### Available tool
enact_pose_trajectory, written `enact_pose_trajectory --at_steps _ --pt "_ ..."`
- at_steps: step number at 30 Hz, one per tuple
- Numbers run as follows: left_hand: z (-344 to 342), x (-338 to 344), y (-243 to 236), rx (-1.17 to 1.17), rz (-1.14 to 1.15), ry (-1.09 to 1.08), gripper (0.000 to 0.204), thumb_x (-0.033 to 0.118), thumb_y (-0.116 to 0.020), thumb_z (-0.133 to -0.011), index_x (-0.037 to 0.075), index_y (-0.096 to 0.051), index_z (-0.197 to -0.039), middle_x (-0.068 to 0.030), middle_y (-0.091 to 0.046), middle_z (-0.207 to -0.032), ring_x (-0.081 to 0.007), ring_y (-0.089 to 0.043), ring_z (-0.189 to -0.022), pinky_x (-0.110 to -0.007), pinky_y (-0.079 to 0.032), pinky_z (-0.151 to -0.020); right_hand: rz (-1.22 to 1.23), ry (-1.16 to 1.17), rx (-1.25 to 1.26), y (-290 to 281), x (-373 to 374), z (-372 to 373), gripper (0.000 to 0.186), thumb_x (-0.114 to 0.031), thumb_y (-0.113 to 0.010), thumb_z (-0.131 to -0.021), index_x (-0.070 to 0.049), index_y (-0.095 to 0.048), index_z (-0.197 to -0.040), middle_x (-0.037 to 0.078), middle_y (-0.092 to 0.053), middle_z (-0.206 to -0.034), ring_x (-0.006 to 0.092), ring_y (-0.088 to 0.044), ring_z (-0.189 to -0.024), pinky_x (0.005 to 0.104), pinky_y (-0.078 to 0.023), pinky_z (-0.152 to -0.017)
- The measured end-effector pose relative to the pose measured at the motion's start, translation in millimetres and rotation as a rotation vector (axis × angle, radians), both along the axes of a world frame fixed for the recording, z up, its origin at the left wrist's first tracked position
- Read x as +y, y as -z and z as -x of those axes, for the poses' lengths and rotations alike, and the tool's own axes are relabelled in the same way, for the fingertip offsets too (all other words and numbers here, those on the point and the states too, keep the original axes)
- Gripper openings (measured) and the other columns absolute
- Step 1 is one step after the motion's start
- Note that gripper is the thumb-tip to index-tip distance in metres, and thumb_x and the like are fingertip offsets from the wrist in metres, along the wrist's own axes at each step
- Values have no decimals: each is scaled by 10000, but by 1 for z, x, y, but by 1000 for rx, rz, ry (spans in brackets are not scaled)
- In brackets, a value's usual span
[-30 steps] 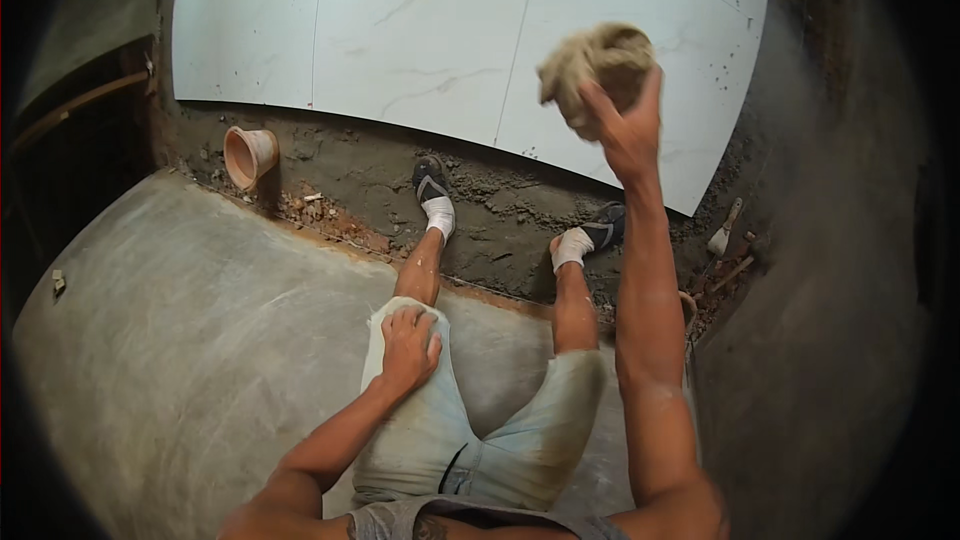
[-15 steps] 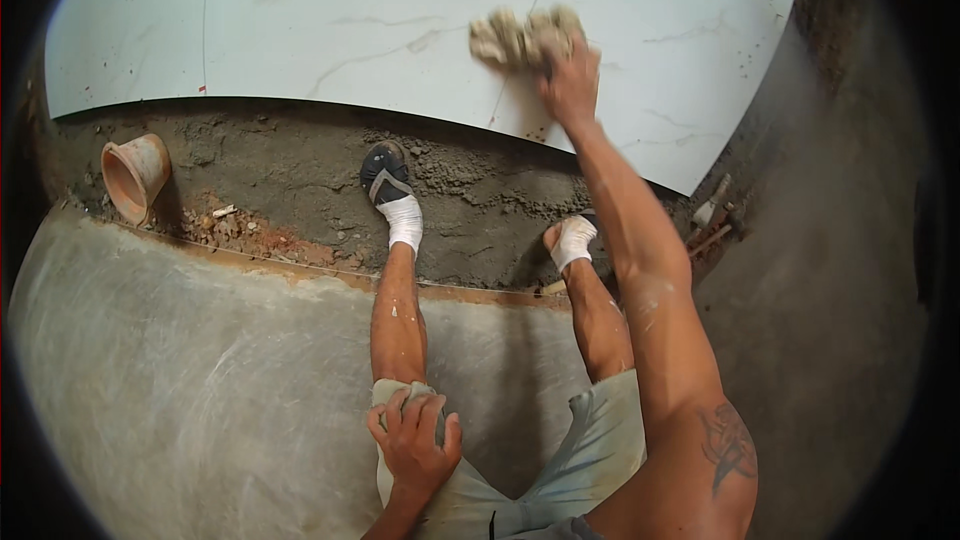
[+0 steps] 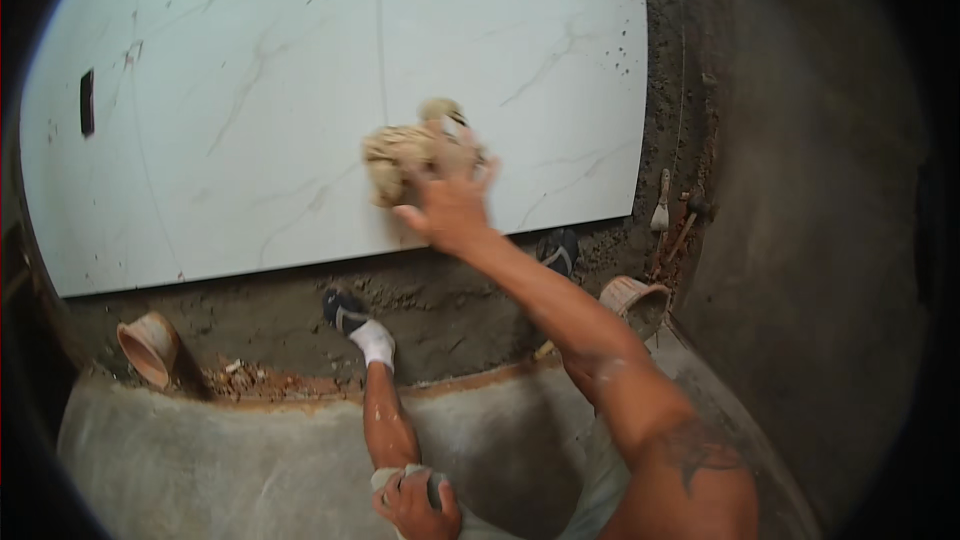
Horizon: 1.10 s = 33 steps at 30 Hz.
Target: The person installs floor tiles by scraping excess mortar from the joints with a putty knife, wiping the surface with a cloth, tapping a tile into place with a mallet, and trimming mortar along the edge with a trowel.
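Observation:
A crumpled beige rag [image 3: 390, 162] lies on a large white marble-patterned slab [image 3: 300, 70]. My right hand [image 3: 455, 205] presses down on the rag with thumb and fingers spread over it; the fingers are blurred by motion. Down by my left knee, my left hand [image 3: 418, 508] has its fingers curled over the shorts. A rounded grey patch shows between its thumb and fingers, and I cannot make out what it is. Thin dark lines and small red marks cross the slab's surface.
Wet grey mortar [image 3: 450, 325] runs along the slab's near edge, under my feet. An orange bucket [image 3: 150, 348] lies tipped at the left; another bucket [image 3: 630, 292] sits beyond my right arm. A scraper [image 3: 661, 205] and a hammer [image 3: 688, 225] lie right of the slab.
My view has swung toward the right, bringing the second bucket into sight. Relative to the slab, my right hand and the rag have moved farther in from the near edge. My left hand stays on the knee.

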<state>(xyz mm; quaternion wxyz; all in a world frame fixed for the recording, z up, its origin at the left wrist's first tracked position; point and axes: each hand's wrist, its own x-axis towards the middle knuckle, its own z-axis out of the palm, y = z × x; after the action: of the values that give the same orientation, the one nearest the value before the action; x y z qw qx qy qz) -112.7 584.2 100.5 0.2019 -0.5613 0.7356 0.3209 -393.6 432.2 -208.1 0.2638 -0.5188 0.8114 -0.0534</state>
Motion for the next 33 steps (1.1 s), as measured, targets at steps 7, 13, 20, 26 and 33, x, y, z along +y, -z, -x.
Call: enact_pose_trajectory --at_steps 7,13,20,26,33 --pt "47 -15 28 -335 87 304 306 272 -638 -948 49 -679 -1154 -154 -674 -1198 -309 -642 -1112 -472 -492 -957 666 -395 325 170 -72 111 605 -503 -644 -836 -487 -531 -1430 -121 -281 -1679 354 -112 -1589 821 -96 -1135" --pt "78 -46 64 -270 173 299 237 141 -632 -916 5 -661 -1108 -167 -667 -1139 -312 -641 -1086 -446 -480 -969 593 30 596 167 35 441 505 -123 -595 -880 -386 -679 -1303 -38 -576 -1466 283 -531 -1352 474 -447 -1065" --pt "112 -130 106 91 433 264 220 27 -650 -876 -30 -644 -1088 -199 -659 -1093 -350 -637 -1072 -437 -471 -982 919 578 186 -12 126 402 449 -139 -659 -954 -51 -580 -1387 180 -649 -1283 334 -644 -1137 454 -537 -954" --pt "217 -200 174 323 449 487 326 99 -723 -870 49 -663 -1186 -144 -676 -1138 -367 -618 -1114 -499 -404 -1090 578 -385 125 113 105 207 521 -253 -787 -733 -309 -687 -1241 14 -574 -1410 289 -543 -1150 423 -494 -888" --pt "44 -233 148 114 511 -124 331 123 -724 -893 9 -684 -1201 -152 -719 -1134 -280 -688 -1055 -396 -519 -954 464 250 383 154 125 382 417 -301 -671 -874 -54 -659 -1210 205 -641 -1162 396 -589 -1041 499 -509 -916"
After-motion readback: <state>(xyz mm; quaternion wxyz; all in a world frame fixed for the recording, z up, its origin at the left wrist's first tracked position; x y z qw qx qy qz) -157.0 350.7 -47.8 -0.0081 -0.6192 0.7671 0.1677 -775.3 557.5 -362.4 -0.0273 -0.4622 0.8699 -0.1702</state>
